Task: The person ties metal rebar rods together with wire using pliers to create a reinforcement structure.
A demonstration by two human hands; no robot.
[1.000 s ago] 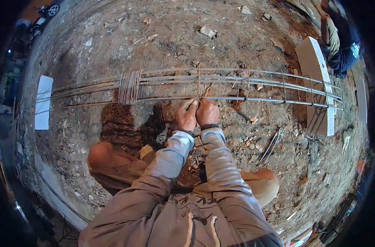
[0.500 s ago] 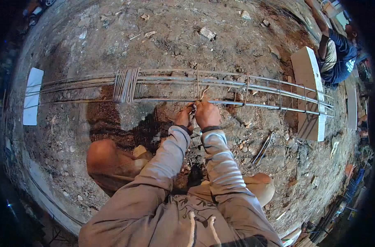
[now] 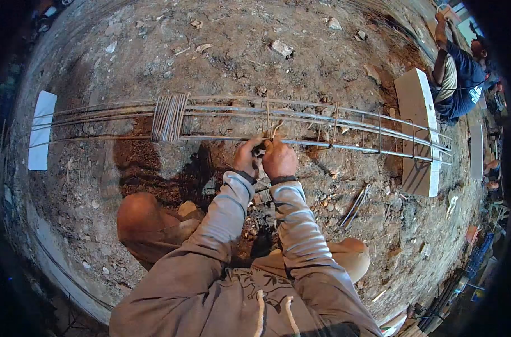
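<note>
A long cage of steel reinforcing bars [image 3: 317,144] lies crosswise ahead of me. At its near bar, my left hand [image 3: 247,157] is closed, fingertips pinched on something I cannot make out. My right hand [image 3: 280,159] sits close beside it, closed around a tie wire [image 3: 276,129] whose bent end sticks up above the fingers. Both hands are just below an upright stirrup [image 3: 268,112]; the exact grip is hidden behind the knuckles. Left of the hands, a tight bundle of stirrups [image 3: 170,118] hangs around the bars.
Pale blocks hold up the bars at the right [image 3: 421,132] and left [image 3: 42,132]. Steel pincers [image 3: 355,208] lie on the rubble-strewn soil [image 3: 221,62] to my right. Another person [image 3: 463,78] sits at the upper right. My bent knees flank my arms.
Both hands remain together at the near bar, with the fingers slightly shifted. The whole view has moved slightly. At the upper right, the other person's arm has changed position.
</note>
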